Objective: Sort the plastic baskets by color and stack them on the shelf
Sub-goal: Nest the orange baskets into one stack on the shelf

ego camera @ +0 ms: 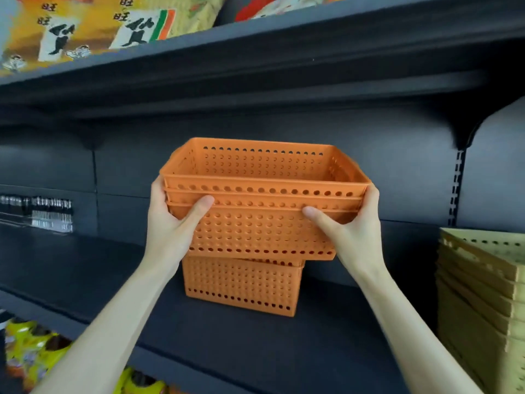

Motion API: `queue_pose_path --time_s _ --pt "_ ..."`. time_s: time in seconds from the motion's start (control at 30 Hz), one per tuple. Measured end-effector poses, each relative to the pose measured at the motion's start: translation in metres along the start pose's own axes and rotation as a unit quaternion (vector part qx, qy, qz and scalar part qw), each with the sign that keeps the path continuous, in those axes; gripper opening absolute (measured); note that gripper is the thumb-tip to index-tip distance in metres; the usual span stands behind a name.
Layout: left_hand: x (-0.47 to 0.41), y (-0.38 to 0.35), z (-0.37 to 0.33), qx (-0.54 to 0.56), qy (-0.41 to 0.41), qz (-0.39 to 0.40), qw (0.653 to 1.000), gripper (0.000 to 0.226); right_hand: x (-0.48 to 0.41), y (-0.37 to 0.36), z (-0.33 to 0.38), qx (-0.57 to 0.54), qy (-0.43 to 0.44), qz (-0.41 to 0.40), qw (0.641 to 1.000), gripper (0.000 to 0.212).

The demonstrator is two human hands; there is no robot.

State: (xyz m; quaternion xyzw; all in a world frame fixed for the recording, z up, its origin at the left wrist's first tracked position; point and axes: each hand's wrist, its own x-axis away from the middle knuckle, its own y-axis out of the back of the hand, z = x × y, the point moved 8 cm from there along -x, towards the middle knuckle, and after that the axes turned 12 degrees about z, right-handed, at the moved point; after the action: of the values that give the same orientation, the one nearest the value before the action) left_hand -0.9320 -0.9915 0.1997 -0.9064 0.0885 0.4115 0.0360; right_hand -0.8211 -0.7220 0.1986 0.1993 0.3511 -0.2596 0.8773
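Note:
I hold a nested stack of three orange perforated plastic baskets [264, 211] in front of me, over the dark shelf [85, 268]. My left hand [173, 220] grips the stack's left end, thumb across the front wall. My right hand [349, 226] grips the right end the same way. Directly beneath the held stack, another orange basket [241, 282] stands on the shelf; the stack's bottom sits at its rim, and I cannot tell whether they touch. At the far right a tall stack of beige baskets [483, 282] rests on the same shelf.
The shelf above [255, 61] overhangs close over the baskets and carries printed snack bags [85, 27]. A bracket and slotted upright [458, 183] stand at the right rear. Small dark items [37, 211] line the left rear. Yellow snack packs [31, 351] fill the shelf below.

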Motion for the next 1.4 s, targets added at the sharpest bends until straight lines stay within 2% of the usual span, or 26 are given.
queue_pose_path --time_s 0.47,0.53,0.67,0.73,0.87,1.03,1.13,1.2,1.3,1.4 --pt "-0.091 0.020 0.110 0.027 -0.007 0.073 0.997 0.066 -0.044 -0.073 -0.052 0.094 -0.056 -0.052 0.993 0.090" --pt "-0.094 0.025 0.127 0.029 0.007 0.092 0.995 0.067 -0.042 -0.081 -0.058 0.108 -0.068 -0.065 0.990 0.097" --pt "-0.092 0.031 0.164 0.032 0.041 0.122 0.991 0.066 -0.032 -0.093 -0.072 0.142 -0.089 -0.079 0.983 0.124" --pt "-0.088 0.030 0.179 0.025 0.057 0.135 0.989 0.067 -0.024 -0.096 -0.078 0.153 -0.091 -0.075 0.981 0.119" --pt "-0.079 0.024 0.202 0.026 0.075 0.158 0.984 0.067 -0.014 -0.099 -0.095 0.138 -0.102 -0.047 0.984 0.096" --pt "-0.064 0.026 0.230 0.078 0.126 0.123 0.981 0.039 -0.013 -0.106 -0.101 0.144 -0.094 -0.041 0.984 0.085" --pt "-0.065 0.024 0.235 0.069 0.126 0.107 0.984 0.056 -0.016 -0.108 -0.105 0.099 -0.110 -0.032 0.988 0.076" --pt "-0.066 0.021 0.233 0.065 0.118 0.095 0.986 0.066 -0.017 -0.108 -0.107 0.102 -0.110 -0.025 0.988 0.077" --pt "-0.068 0.019 0.232 0.064 0.108 0.081 0.989 0.059 -0.017 -0.110 -0.108 0.121 -0.102 -0.031 0.987 0.083" --pt "-0.071 0.017 0.232 0.050 0.102 0.076 0.991 0.050 -0.020 -0.111 -0.109 0.136 -0.099 -0.032 0.985 0.078"
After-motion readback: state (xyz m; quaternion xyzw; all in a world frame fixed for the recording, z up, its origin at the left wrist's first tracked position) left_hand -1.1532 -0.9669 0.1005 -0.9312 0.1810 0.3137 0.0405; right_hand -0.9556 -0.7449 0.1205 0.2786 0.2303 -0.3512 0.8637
